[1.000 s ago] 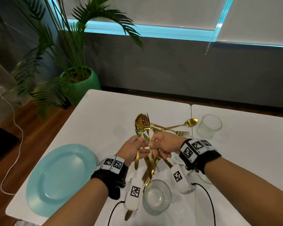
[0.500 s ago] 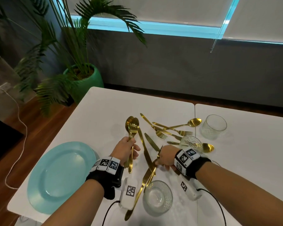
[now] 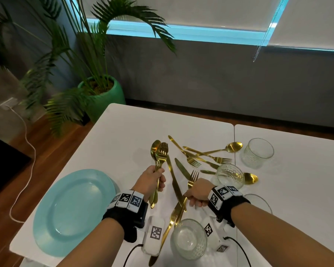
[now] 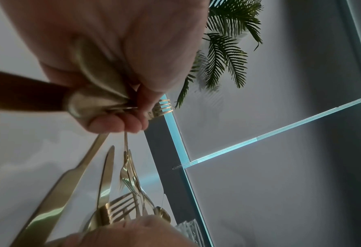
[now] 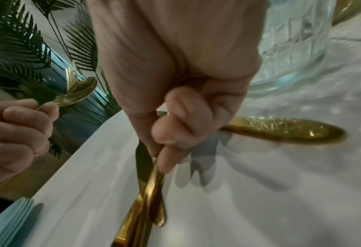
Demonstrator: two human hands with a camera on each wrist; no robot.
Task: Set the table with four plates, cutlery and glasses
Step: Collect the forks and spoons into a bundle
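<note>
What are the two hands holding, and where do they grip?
Left hand grips a spoon and fork by the handles. Right hand holds a fork mid-handle.

Four glasses stand on the table [image 3: 133, 132]: the far glass [image 3: 257, 153], the middle glass [image 3: 229, 175], the near glass [image 3: 188, 238] and a half-hidden glass [image 3: 263, 198] behind the right wrist. Four forks [image 3: 194, 162]: two lying, one in the left hand [image 3: 150, 182], one in the right hand [image 3: 198, 193]. Three spoons [image 3: 233, 147] in sight. Four knives [image 3: 182, 168], as far as I can make out. One stack of light blue plates [image 3: 71, 209], how many I can't tell. One potted palm [image 3: 102, 93]
</note>
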